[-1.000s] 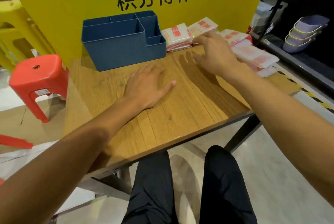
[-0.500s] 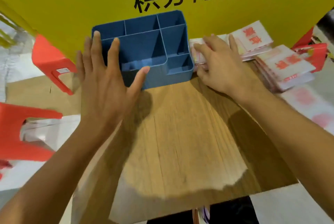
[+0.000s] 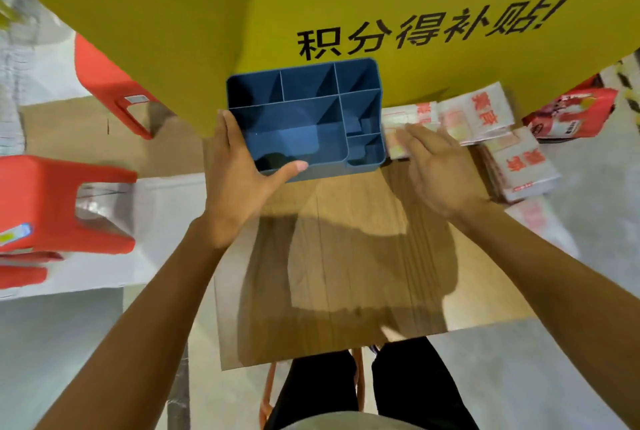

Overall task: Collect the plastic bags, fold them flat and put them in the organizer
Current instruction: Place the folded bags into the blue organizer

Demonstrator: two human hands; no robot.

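A blue plastic organizer [image 3: 332, 171] with several empty compartments stands at the far edge of the wooden table [image 3: 346, 273]. My left hand [image 3: 235, 187] lies against its front left corner, fingers straight along the left wall and thumb along the front rim. Right of the organizer lie stacks of flat white plastic bags with red print [image 3: 478, 114], and a further stack [image 3: 519, 166] sits nearer the table's right edge. My right hand [image 3: 440, 173] rests flat, fingers extended, on the stack that touches the organizer's right wall.
A yellow sign [image 3: 346, 13] with black characters stands right behind the organizer. Red plastic stools [image 3: 62, 201] are on the floor to the left. A red package [image 3: 571, 114] lies at the far right. My legs show below the table's near edge.
My left hand went from flat on the table to the organizer's left front corner. My right hand reached the bag stack and stays on it. The view tilted further downward.
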